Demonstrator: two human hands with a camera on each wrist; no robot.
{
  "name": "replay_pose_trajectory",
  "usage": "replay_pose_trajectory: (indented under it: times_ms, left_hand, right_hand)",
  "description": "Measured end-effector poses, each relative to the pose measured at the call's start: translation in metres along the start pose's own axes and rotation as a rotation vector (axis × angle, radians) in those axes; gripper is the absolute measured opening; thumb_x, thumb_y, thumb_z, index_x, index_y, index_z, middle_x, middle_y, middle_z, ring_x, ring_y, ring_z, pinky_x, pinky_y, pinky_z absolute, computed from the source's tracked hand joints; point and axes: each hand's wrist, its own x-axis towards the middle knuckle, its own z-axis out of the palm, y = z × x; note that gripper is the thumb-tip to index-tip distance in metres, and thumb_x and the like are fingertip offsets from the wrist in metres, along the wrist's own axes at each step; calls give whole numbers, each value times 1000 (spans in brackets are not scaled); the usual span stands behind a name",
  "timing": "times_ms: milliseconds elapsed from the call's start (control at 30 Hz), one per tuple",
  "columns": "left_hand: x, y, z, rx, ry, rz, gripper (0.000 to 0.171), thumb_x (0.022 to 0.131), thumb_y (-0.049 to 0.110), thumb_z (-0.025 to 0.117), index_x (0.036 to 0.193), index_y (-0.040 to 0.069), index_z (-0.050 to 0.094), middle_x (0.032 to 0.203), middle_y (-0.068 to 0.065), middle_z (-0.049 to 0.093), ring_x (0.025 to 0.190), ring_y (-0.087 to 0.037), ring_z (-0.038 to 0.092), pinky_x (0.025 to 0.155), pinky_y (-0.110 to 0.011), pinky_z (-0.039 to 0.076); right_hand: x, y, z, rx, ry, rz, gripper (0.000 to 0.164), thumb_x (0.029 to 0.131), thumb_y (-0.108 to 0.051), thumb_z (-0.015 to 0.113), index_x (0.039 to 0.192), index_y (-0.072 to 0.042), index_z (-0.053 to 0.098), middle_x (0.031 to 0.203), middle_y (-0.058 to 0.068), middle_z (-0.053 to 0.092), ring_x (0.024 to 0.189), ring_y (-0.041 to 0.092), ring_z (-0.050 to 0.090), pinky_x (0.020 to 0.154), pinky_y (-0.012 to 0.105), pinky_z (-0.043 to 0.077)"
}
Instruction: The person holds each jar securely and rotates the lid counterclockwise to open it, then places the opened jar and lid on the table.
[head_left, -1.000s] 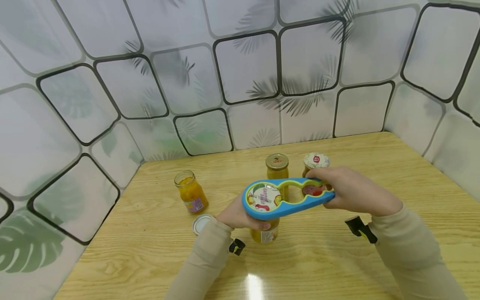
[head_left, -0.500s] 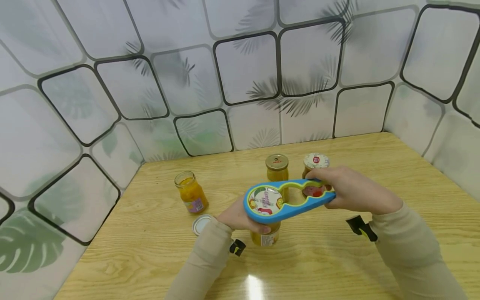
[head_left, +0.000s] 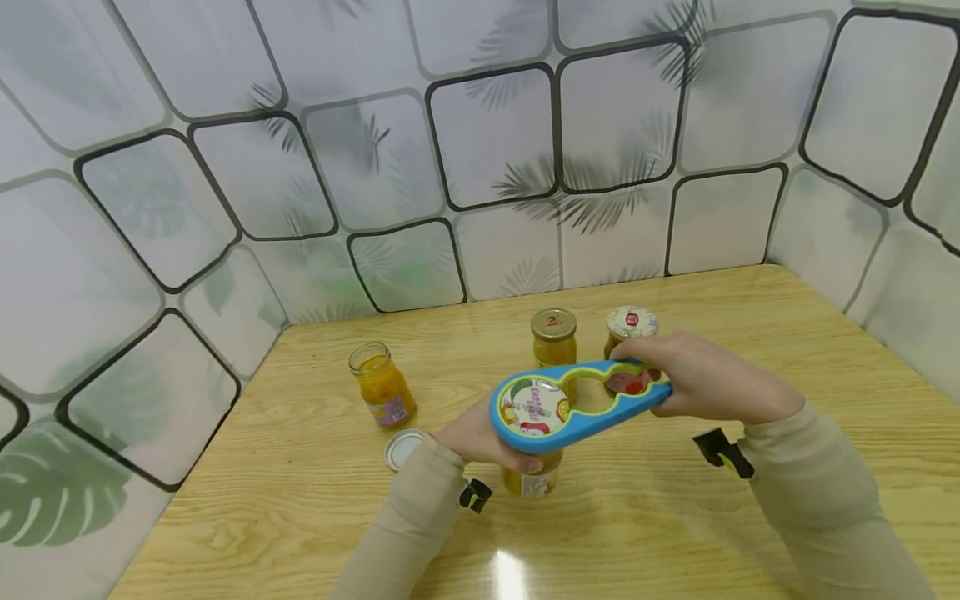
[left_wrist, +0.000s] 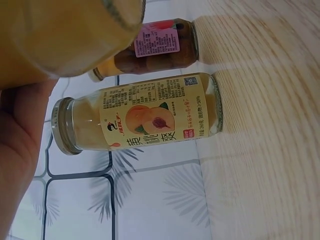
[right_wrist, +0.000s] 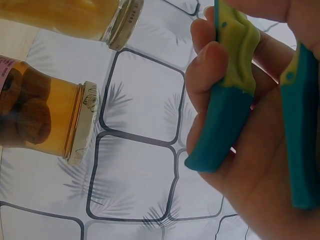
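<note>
"Blue plastic with a yellow-green lining: we're watching the opener (head_left: 600,419), and its round end is ringing the printed lid (head_left: 534,407) of the yellow jar (head_left: 531,483) in front of us!"

"And the right hand (head_left: 697,375), we're seeing it gripping the handle end, fingers (right_wrist: 207,65) curling firmly round one arm. The left hand (head_left: 480,437) is grasping the yellow jar just below the opener, thumb lying across the glass."

"So what are we missing here?"

"Most of the left fingers are hiding from us, and the left wrist view is giving us only a blurred, cut-off jar body. We're having no luck telling whether its base is touching the table (head_left: 247,500). The right hand and opener are covering part of the floral-lidded jar (head_left: 632,321) behind."

"And against a second ago, what are we noticing?"

"Opener, printed lid and yellow jar are sitting slightly lower and further right in the head view, with the left hand coming along! The right hand is hardly shifting. Over on the left, the open jar (head_left: 387,392) and the loose lid (head_left: 400,448) are staying put; behind the opener, the gold-lidded jar (head_left: 553,323) is doing likewise."
</note>
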Motion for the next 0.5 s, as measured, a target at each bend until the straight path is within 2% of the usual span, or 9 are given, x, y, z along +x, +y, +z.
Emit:
replay_pose_trajectory:
  times_ms: [200,500]
  left_hand:
    - [1,-1,0,-15,-16,23,75,57,-10,74,123,-6,38,112,-19,51,101,-11,48,94,-33,37]
    - [1,-3,0,-11,-22,21,72,57,-10,74,121,-6,40,111,-20,51,99,-10,48,93,-33,38]
  right_hand:
    - [-1,3,2,12,1,-30,41,65,0,72,102,-10,57,84,-7,57,65,5,50,53,21,43]
    - [-2,3,0,4,-29,0,43,65,2,66,104,-10,57,80,-9,54,64,5,47,53,21,41]
